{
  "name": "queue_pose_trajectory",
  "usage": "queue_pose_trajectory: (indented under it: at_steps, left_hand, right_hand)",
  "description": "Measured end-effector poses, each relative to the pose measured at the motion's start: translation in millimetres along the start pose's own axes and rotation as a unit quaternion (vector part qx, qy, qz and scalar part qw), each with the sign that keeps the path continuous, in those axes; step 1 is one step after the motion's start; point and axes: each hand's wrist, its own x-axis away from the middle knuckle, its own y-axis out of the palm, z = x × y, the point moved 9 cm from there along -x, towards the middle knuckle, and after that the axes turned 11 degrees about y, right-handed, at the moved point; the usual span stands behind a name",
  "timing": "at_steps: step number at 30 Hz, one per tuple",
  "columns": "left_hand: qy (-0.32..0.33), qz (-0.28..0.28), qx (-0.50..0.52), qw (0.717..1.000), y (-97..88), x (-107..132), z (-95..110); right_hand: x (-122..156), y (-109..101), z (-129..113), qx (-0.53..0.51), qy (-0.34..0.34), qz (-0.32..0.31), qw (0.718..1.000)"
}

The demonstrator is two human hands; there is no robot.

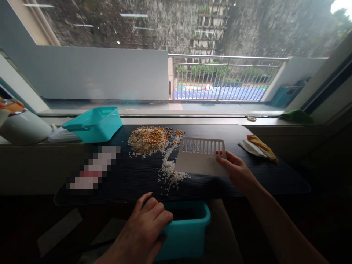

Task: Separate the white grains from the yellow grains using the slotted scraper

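In my right hand (238, 170) is a flat white plastic scraper (199, 161) with a row of slots along its far edge. I grip it by its right end, the thumb on top. The scraper is tilted beside a trail of white rice (172, 170) on the dark table. Behind the trail lies a heap of rice mixed with yellow beans (150, 139). My left hand (150, 227) is closed over the left side of a teal plastic bin (184, 238), held just below the table's front edge. The bin's inside is dark.
A second teal bin (96, 126) stands at the table's (132, 179) back left, near a blurred-out flat item (95, 168). Folded white and yellow cloths (260, 148) lie on the right. A white pot (23, 124) stands at far left; a window runs along the back.
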Motion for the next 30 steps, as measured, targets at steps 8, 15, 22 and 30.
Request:
queue_pose_trajectory:
  at_steps: [8, 15, 22, 30]
  left_hand:
    - [0.005, -0.001, -0.009, 1.0, -1.1, -1, 1]
    - [-0.007, -0.006, 0.005, 1.0, -3.9, 0, -1]
    - [-0.022, -0.023, -0.011, 0.999, -4.5, 4, -2]
    - [-0.03, -0.033, -0.014, 0.999, -6.7, 4, -2]
  right_hand:
    - [-1, -6, 0, 0.007, -0.014, 0.01, 1.0]
    - [3, 4, 6, 0.016, 0.016, -0.023, 0.999]
    - [5, 4, 6, 0.027, 0.013, -0.026, 0.999]
    - [7, 2, 8, 0.02, 0.019, -0.027, 0.999]
